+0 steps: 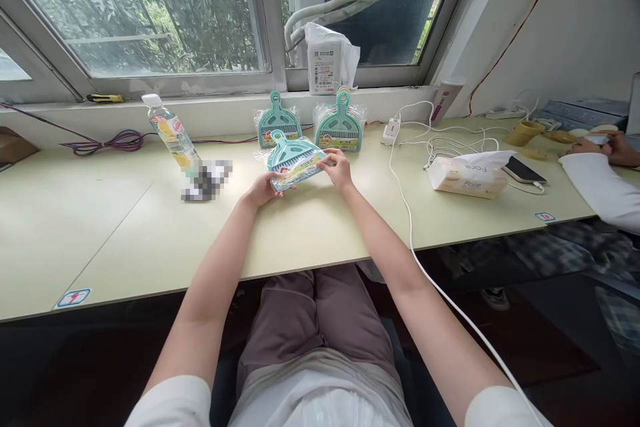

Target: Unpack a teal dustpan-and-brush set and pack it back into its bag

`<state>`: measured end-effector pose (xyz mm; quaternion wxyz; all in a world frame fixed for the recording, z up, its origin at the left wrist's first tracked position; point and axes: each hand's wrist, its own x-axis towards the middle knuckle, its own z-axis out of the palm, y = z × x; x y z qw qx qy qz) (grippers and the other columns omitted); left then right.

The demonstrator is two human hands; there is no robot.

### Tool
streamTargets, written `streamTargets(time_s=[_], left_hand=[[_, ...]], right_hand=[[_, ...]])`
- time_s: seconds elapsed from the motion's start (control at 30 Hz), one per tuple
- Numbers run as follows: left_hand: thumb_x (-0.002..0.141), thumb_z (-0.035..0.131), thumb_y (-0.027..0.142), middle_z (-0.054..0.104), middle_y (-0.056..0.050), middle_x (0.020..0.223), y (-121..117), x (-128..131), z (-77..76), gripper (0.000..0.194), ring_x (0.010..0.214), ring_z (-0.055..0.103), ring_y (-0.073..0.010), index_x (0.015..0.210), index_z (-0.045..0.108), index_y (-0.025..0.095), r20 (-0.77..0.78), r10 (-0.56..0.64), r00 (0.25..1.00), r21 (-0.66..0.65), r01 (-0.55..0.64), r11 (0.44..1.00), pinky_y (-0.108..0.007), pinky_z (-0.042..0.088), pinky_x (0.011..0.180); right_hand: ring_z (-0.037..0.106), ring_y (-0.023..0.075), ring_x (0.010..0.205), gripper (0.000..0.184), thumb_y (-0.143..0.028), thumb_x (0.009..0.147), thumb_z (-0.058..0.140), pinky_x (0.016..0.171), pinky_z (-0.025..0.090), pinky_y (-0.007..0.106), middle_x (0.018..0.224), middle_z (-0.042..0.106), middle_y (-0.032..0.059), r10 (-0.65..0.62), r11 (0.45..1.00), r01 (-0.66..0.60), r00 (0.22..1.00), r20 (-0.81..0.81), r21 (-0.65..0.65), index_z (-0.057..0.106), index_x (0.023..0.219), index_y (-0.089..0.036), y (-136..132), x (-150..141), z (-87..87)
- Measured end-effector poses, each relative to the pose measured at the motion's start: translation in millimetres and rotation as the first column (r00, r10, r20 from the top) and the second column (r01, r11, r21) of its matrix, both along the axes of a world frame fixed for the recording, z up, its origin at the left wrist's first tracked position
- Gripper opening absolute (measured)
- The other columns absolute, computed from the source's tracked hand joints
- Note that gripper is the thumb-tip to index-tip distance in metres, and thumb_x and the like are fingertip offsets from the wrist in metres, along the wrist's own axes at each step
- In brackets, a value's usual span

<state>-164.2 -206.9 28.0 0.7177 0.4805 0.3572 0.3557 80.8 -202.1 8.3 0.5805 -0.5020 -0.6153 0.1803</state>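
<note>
A small teal dustpan-and-brush set (293,159) in clear wrap is held above the table between my two hands, its handle tilted up and to the left. My left hand (265,190) grips its lower left corner, thumb on the front and fingers beneath. The right edge is pinched by my right hand (337,168). Just behind it stands another wrapped dustpan set (277,121), leaning by the window sill. To the right of that, a stack of wrapped dustpan sets (340,127) leans upright in the same way.
A drink bottle (173,133) stands on the left, near a blurred patch. On the right are a tissue pack (467,175), a phone (524,169) and a white cable (407,207) crossing the table edge. Another person's sleeve (595,183) and hands are at far right.
</note>
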Motion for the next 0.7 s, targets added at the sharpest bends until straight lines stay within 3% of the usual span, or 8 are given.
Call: streamTargets(time_s=[0.13, 0.23, 0.3, 0.57, 0.63, 0.7], left_hand=[[0.085, 0.044, 0.016, 0.076, -0.016, 0.079, -0.1, 0.2, 0.3, 0.054, 0.037, 0.054, -0.0117, 0.136, 0.046, -0.001, -0.011, 0.004, 1.0, 0.0, -0.004, 1.0, -0.021, 0.047, 0.038], [0.085, 0.044, 0.017, 0.075, -0.016, 0.077, 1.6, -0.4, -1.4, 0.052, 0.039, 0.055, -0.0122, 0.133, 0.048, -0.001, -0.024, -0.001, 1.0, -0.003, 0.001, 1.0, -0.021, 0.046, 0.038], [0.085, 0.045, 0.018, 0.075, -0.016, 0.077, 2.8, -0.7, -2.8, 0.051, 0.04, 0.056, -0.0125, 0.132, 0.049, -0.001, -0.035, -0.011, 0.999, 0.001, 0.011, 1.0, -0.02, 0.047, 0.038], [0.083, 0.049, 0.02, 0.076, -0.018, 0.09, 8.1, -2.6, -9.5, 0.057, 0.059, 0.069, -0.0185, 0.137, 0.047, 0.001, -0.05, -0.04, 0.998, 0.049, 0.042, 0.998, -0.023, 0.049, 0.042], [0.084, 0.049, 0.021, 0.076, -0.019, 0.093, 9.4, -3.8, -11.4, 0.059, 0.057, 0.068, -0.0182, 0.139, 0.047, 0.001, -0.071, -0.054, 0.996, 0.053, 0.058, 0.997, -0.024, 0.05, 0.043], [0.084, 0.05, 0.022, 0.076, -0.019, 0.094, 9.9, -4.5, -12.4, 0.059, 0.056, 0.067, -0.0178, 0.14, 0.047, 0.001, -0.081, -0.061, 0.995, 0.06, 0.066, 0.996, -0.024, 0.049, 0.043]], right_hand=[[0.061, 0.0249, 0.122, 0.014, -0.027, 0.083, 0.072, 0.108, 0.042, 0.045, 0.13, 0.068, 0.0055, -0.08, 0.993, 0.066, 0.987, 0.142, 0.099, 0.066, 0.071, -0.022, -6.7, -2.3, 4.3], [0.055, 0.0263, 0.132, 0.016, -0.026, 0.088, 0.066, 0.119, 0.023, 0.056, 0.124, 0.072, 0.0025, -0.149, 0.988, 0.139, 0.965, 0.216, 0.064, 0.065, 0.072, -0.023, -9.3, -3.9, 5.4], [0.053, 0.0268, 0.133, 0.016, -0.025, 0.089, 0.065, 0.12, 0.017, 0.059, 0.123, 0.072, 0.0021, -0.172, 0.985, 0.168, 0.956, 0.236, 0.037, 0.065, 0.072, -0.023, -9.5, -4.4, 4.6], [0.055, 0.0271, 0.126, 0.012, -0.024, 0.079, 0.074, 0.11, 0.04, 0.046, 0.128, 0.065, 0.0091, -0.086, 0.996, 0.086, 0.99, 0.109, 0.003, 0.065, 0.072, -0.021, -3.3, -2.5, -3.1], [0.057, 0.0265, 0.124, 0.008, -0.024, 0.079, 0.073, 0.107, 0.045, 0.043, 0.127, 0.064, 0.0108, -0.023, 0.999, 0.024, 0.999, 0.049, -0.026, 0.067, 0.078, -0.02, -1.4, -2.1, -5.2], [0.059, 0.0259, 0.121, 0.019, -0.026, 0.078, 0.074, 0.103, 0.049, 0.042, 0.129, 0.062, 0.0108, 0.031, 0.997, -0.034, 0.999, -0.029, -0.072, 0.069, 0.096, -0.02, 0.6, -1.5, -7.1]])
